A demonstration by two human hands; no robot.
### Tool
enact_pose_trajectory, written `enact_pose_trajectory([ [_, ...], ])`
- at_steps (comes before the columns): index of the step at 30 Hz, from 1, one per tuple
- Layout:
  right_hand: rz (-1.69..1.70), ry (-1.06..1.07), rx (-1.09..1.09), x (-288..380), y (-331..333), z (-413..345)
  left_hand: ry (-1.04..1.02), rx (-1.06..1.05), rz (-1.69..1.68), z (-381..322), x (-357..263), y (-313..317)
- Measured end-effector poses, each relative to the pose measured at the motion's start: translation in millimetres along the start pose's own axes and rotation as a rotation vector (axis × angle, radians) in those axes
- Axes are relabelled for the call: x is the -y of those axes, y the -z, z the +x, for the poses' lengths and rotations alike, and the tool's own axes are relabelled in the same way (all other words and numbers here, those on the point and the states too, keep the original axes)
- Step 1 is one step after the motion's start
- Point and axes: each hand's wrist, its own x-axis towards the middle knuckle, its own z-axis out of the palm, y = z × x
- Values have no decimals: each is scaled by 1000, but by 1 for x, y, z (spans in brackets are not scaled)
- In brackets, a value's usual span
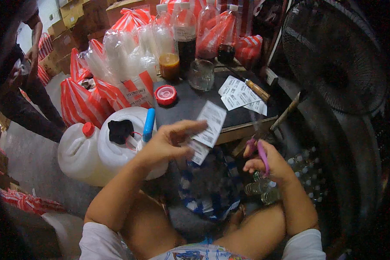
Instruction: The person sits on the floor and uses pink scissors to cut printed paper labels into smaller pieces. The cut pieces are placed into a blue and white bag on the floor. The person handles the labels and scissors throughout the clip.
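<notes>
My left hand point(172, 141) pinches two printed paper labels between thumb and fingers. The larger label point(214, 122) stands above the smaller label point(200, 152), and both bear writing too small to tell. In my right hand point(269, 162) is a pair of scissors with purple handles point(262, 152); its blades point up and are blurred, apart from the labels. Beyond the hands, on a dark tabletop point(188, 110), several more printed labels point(240, 94) lie overlapping. A tool with a wooden handle point(258, 91) rests across them.
A red cap point(165, 95), a glass jar point(201, 75) and bottles of dark liquid point(185, 42) stand on the table. White jugs point(123, 130) and striped bags point(84, 100) are at left. A fan point(334, 61) stands right, above small bottles point(299, 172). Another person point(29, 74) stands far left.
</notes>
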Motion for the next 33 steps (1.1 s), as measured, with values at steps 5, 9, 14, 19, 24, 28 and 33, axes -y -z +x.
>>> enact_pose_trajectory([
  [5, 458, 206, -300, -6, -31, 9, -103, 257, 260, 15, 18, -26],
  [9, 388, 285, -410, -3, -35, 16, -136, 285, 238, 29, 23, -38],
  [14, 363, 464, -440, 0, -24, 26, -123, 49, 147, 38, 23, -31],
  [19, 315, 548, -502, 1, -4, 25, -246, -520, 274, 62, 19, 16],
  [24, 393, 505, -498, 0, 3, 20, -445, -759, 908, 70, 26, 39],
  [28, 386, 518, -465, 0, 6, 14, -454, -784, 1157, 76, 31, 42],
  [33, 373, 558, -480, 1, 11, 9, -352, -780, 1430, 66, 36, 50],
])
